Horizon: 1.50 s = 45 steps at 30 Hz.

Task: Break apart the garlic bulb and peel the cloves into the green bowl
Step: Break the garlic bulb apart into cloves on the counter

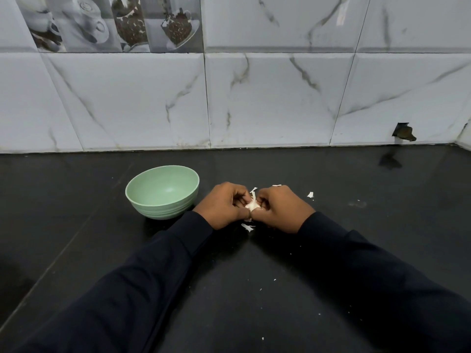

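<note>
Green bowl [160,208], one: stood upright on the black desk [76,200], left of centre, just beside the left hand.

Garlic bulb [252,205], one: held above the desk at centre frame, between the two hands and right of the bowl. It was mostly hidden by fingers, with a white strip of skin sticking up from it.

Left hand [224,205], one: fingers curled round the left side of the bulb, gripping it.

Right hand [280,208], one: fingers curled round the right side of the bulb. The two thumbs met at its near face.

Larger peel scraps, three: one [247,227] lay just below the hands, one [310,194] right of the right hand, and one [276,185] was at that hand's far edge. Several tiny white flecks lay scattered lower on the desk.

Dark sleeves, two: one covered each forearm [153,276].

Marbled wall tiles [280,98]: ran behind the desk. One coffee-cup picture tile [114,21] sat at upper left.
</note>
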Each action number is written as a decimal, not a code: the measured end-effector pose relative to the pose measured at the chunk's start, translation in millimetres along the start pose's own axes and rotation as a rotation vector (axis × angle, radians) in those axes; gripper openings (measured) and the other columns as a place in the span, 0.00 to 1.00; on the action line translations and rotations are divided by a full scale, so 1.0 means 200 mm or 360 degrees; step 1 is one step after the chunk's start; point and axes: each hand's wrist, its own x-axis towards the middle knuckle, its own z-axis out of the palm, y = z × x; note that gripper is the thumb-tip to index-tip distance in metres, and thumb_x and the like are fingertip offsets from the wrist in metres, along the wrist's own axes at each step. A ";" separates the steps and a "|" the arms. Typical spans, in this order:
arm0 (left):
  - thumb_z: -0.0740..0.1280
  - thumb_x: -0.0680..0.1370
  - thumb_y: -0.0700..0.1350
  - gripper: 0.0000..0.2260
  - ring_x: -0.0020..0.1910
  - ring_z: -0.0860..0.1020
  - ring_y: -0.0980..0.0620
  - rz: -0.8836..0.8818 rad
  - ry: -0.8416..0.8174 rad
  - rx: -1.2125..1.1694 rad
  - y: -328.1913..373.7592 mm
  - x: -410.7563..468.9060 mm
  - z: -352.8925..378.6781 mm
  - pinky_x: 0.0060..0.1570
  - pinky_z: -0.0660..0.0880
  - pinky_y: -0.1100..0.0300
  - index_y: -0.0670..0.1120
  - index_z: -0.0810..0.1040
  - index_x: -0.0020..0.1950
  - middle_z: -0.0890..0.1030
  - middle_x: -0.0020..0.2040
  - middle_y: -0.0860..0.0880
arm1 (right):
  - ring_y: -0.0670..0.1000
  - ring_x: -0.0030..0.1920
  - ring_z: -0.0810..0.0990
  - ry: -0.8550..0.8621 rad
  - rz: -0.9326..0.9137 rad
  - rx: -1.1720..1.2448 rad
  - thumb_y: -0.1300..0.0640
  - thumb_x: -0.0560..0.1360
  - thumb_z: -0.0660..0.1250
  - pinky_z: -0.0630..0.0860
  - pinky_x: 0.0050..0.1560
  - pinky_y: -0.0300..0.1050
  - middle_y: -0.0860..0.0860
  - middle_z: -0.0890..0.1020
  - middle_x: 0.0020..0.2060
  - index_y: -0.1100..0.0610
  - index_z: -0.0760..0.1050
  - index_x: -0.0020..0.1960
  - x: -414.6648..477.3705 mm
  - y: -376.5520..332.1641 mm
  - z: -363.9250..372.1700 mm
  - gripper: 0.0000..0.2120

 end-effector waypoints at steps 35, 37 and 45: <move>0.69 0.76 0.47 0.06 0.48 0.83 0.49 -0.0150 0.0289 -0.0131 0.02 0.00 -0.01 0.50 0.83 0.51 0.50 0.86 0.47 0.84 0.46 0.50 | 0.44 0.25 0.77 -0.0200 0.0098 0.0324 0.46 0.82 0.66 0.75 0.30 0.38 0.52 0.83 0.34 0.54 0.72 0.47 -0.01 0.02 -0.02 0.12; 0.68 0.74 0.52 0.10 0.52 0.82 0.54 -0.0094 0.0233 -0.0136 0.02 0.01 -0.02 0.55 0.79 0.55 0.55 0.87 0.50 0.83 0.49 0.54 | 0.40 0.25 0.76 -0.0211 0.0071 0.0326 0.47 0.83 0.65 0.72 0.29 0.35 0.49 0.81 0.35 0.53 0.72 0.48 -0.01 0.02 -0.01 0.10; 0.76 0.74 0.40 0.07 0.45 0.84 0.50 0.0100 0.0457 -0.0293 0.02 0.01 0.08 0.47 0.79 0.61 0.47 0.87 0.52 0.86 0.46 0.49 | 0.36 0.42 0.76 -0.0241 -0.0028 0.0339 0.53 0.83 0.65 0.67 0.43 0.33 0.40 0.78 0.42 0.50 0.78 0.54 -0.01 0.03 0.02 0.04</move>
